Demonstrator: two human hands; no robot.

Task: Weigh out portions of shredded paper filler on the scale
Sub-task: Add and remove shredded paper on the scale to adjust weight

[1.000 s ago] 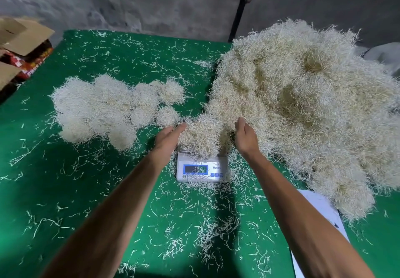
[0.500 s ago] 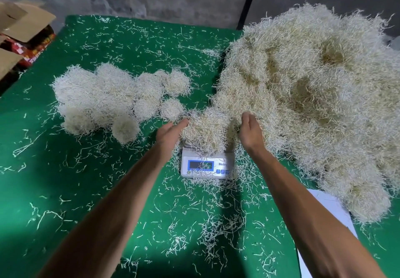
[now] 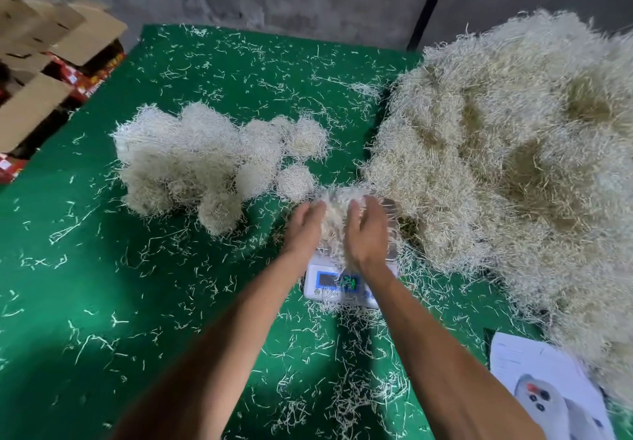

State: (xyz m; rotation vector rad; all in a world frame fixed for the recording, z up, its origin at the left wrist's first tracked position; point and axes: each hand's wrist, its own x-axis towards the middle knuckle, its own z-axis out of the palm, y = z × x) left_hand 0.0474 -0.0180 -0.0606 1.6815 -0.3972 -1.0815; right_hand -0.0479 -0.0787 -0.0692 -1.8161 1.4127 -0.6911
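Observation:
A small white digital scale (image 3: 327, 283) with a lit blue display sits on the green table (image 3: 102, 302). Over its platform my left hand (image 3: 303, 225) and my right hand (image 3: 368, 230) cup a clump of shredded paper filler (image 3: 337, 210) between them, fingers curled round its sides. The clump is blurred and partly hides the platform. A big heap of the same pale filler (image 3: 496, 165) fills the table's right side. Several rounded portions (image 3: 205, 162) lie grouped to the left of the scale.
Loose shreds are scattered over the green surface. Open cardboard boxes (image 3: 41, 62) stand off the table's far left corner. A white paper sheet (image 3: 534, 371) with a white phone (image 3: 541, 402) on it lies at the near right. A dark pole (image 3: 430, 4) rises behind the heap.
Both hands have closed in from the clump's sides and now squeeze it between them above the scale. The camera has shifted, so the scene sits further right and closer.

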